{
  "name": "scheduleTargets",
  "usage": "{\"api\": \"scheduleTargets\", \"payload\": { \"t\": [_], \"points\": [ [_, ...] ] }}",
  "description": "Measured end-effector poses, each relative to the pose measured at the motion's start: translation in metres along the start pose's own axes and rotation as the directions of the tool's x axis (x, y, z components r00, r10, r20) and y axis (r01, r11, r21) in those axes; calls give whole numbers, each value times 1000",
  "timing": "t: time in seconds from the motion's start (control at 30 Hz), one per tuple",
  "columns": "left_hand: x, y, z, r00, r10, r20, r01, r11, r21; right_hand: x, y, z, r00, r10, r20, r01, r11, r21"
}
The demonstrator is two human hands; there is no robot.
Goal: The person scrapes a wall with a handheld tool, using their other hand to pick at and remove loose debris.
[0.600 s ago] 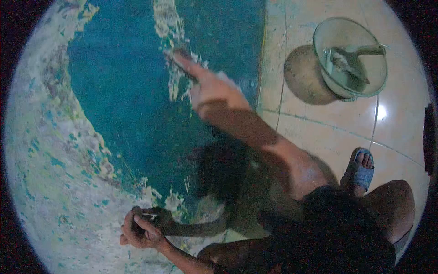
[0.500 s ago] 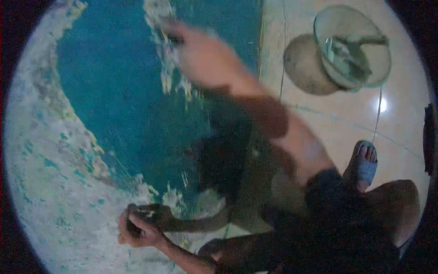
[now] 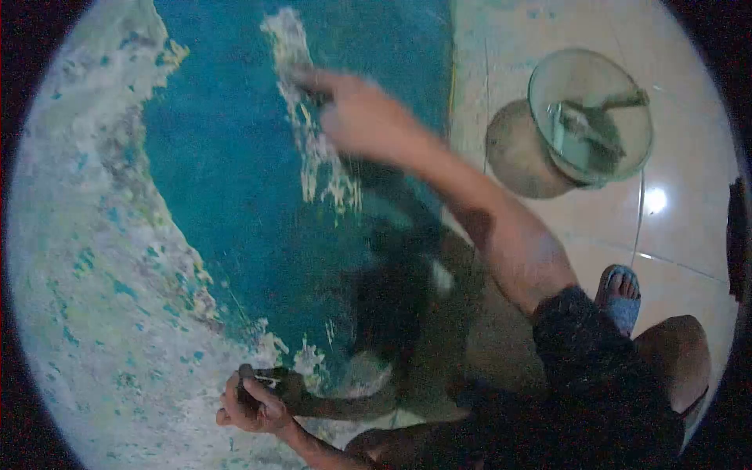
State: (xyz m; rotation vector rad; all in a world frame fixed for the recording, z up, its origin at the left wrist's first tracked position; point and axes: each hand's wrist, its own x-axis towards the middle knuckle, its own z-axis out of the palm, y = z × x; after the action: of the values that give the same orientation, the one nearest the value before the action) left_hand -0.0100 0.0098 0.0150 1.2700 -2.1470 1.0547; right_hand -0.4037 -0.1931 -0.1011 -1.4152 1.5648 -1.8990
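My right hand (image 3: 364, 117) reaches across to a teal painted surface (image 3: 227, 141), its fingers bent at a pale, ragged patch (image 3: 290, 47). It is blurred by motion; a dark edge shows at its fingertips, but I cannot make out what it is. Lower down, my left hand (image 3: 254, 407) is closed around a short dark object (image 3: 245, 372) with a rounded end. That hand is beside the whitish, flaky area (image 3: 102, 329), which is speckled with teal remnants. Most of the object is hidden by my fingers.
On the tiled floor (image 3: 580, 227) at right, a clear bowl (image 3: 650, 133) contains a tool with a handle (image 3: 623, 102) and some greyish material. My foot in a sandal (image 3: 619, 301) and bent knee (image 3: 677, 352) are at lower right. Shadows fall across the teal surface.
The view has shifted, so the wall, bowl and foot appear lower. My right hand stays at the pale patch, blurred in both frames. My left hand keeps its grip with little movement.
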Motion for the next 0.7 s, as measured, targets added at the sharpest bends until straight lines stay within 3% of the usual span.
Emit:
{"api": "scheduleTargets", "payload": {
  "t": [0.03,0.1,0.13,0.27,0.37,0.47,0.53,0.57,0.63,0.67,0.7],
  "points": [
    [4,5,10,994,-98,-45,90,983,-157,-12,2,8,990,-58,-126,65,996,53],
    [2,16,20,959,-278,-57,227,871,-437,25,0,-8,999,41,-18,-39,993,110],
    [3,19,13,946,-323,-22,290,874,-389,34,-2,-11,992,109,57,-117,982,147],
    [-3,-2,10,998,-25,-56,18,992,-123,23,-12,-8,984,147,103,-159,980,117],
    [-1,-1,13,997,-42,-69,33,992,-119,-1,-10,-4,986,112,122,-117,992,36],
    [2,19,20,922,-355,-155,266,872,-412,68,-4,-10,999,-23,-45,29,991,132],
    [1,2,13,984,-124,-129,84,956,-280,88,-1,-17,992,-1,127,2,1000,-4],
    [3,-3,15,992,-8,-128,-21,974,-226,84,-2,-16,994,34,104,-33,999,-9],
    [-4,-4,18,987,-120,-110,88,960,-265,56,3,-3,998,44,37,-43,998,-39],
    [-4,-4,20,981,-148,-127,103,946,-308,23,-20,-24,983,133,123,-135,991,8],
    [-1,-2,22,975,-173,-142,115,931,-346,28,-20,-25,988,112,110,-114,993,8]
  ]
}}
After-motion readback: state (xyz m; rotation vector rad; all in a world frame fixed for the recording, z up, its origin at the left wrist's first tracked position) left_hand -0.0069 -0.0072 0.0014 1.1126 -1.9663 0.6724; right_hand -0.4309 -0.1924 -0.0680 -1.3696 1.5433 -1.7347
